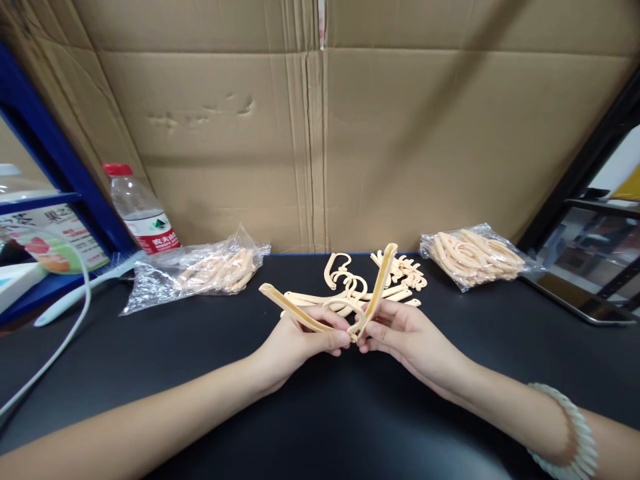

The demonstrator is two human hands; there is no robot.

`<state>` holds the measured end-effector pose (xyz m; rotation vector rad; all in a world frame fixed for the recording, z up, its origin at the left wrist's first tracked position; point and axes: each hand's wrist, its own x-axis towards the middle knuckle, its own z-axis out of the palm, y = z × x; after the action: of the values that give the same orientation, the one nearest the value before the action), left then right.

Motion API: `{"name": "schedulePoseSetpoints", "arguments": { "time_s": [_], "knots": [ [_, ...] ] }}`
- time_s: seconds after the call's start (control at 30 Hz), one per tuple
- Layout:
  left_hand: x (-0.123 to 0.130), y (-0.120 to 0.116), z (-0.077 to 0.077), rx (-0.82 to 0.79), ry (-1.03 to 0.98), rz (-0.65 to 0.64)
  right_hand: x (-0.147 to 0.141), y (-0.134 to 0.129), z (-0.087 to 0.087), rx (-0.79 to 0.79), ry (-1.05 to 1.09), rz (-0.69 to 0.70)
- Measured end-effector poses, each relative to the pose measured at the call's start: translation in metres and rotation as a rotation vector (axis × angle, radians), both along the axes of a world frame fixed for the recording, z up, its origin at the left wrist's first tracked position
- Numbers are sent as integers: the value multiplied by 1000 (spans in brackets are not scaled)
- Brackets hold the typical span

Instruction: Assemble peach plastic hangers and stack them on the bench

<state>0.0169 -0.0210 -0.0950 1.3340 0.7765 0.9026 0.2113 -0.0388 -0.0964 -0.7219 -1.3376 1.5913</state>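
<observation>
A cream plastic folding hanger (381,283) is held between my two hands, its two arms spread upward in a V and its hook curving between them. My left hand (315,333) pinches the left arm near the joint, thumb on top. On the other side my right hand (400,330) grips the right arm close to the joint. The fingers partly cover the joint itself. Just beyond the hands, several cream hanger parts (300,298) lie on the black table (320,413), some with hooks, and a heap of small cream pieces (410,272) lies behind them.
A clear bag of cream parts (215,270) lies at the left, another bag (475,257) at the right. A red-capped bottle (143,210), a pale blue brush (90,290) and a white cable (75,333) are at the left. Cardboard (225,133) walls the back; a black rack (590,253) stands right.
</observation>
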Motion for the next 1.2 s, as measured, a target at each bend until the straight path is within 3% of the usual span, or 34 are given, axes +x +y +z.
{"name": "schedulePoseSetpoints", "arguments": {
  "time_s": [0.47, 1.2],
  "knots": [
    [1, -2, 3, 80, -23, -83, 0, -2, 1, 23, -12, 37],
    [11, -21, 3, 9, -51, 171, -8, -11, 0, 199, -67, -182]
  ]
}}
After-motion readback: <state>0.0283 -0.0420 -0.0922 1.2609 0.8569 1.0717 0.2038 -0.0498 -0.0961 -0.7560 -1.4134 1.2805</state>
